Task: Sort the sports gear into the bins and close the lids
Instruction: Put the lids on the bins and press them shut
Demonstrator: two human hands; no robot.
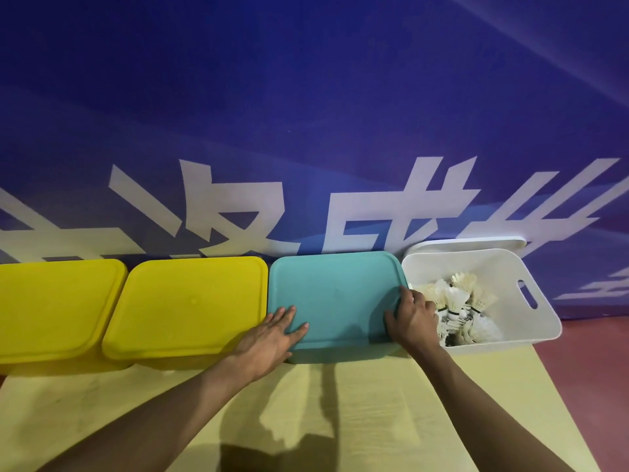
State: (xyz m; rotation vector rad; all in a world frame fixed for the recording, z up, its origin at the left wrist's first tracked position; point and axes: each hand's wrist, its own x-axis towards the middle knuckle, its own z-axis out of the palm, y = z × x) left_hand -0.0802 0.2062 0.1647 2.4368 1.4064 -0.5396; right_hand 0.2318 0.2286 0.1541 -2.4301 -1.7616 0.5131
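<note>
A person presses the teal lid [335, 298] down onto its bin in a row of four along the back edge of a pale yellow table [374, 403], against a blue banner with large white characters [306, 131]. The left hand [272, 335] lies flat on the lid's near-left corner, fingers straight and spread. The right hand [413, 318] curls over the lid's right edge, fingers bent round the rim in a grip on it, though the fingertips are hidden and how firmly they hold cannot be told.

The step in hand looks to be seating this lid. Two yellow-lidded bins to the left, the far-left yellow lid [54, 304] and the second yellow lid [190, 301], appear already closed.

One bin is left: the white bin [510, 267] at the right end stands open, holding a heap of white feather shuttlecocks [456, 304]. Its white lid [469, 243] appears to stand propped behind it against the banner. The next move likely calls for freeing both hands, reaching over or round the open bin for that lid, and laying it square on the rim.

The white bin sits just beside the teal one, touching or nearly so, leaving the right hand little room between them.
</note>
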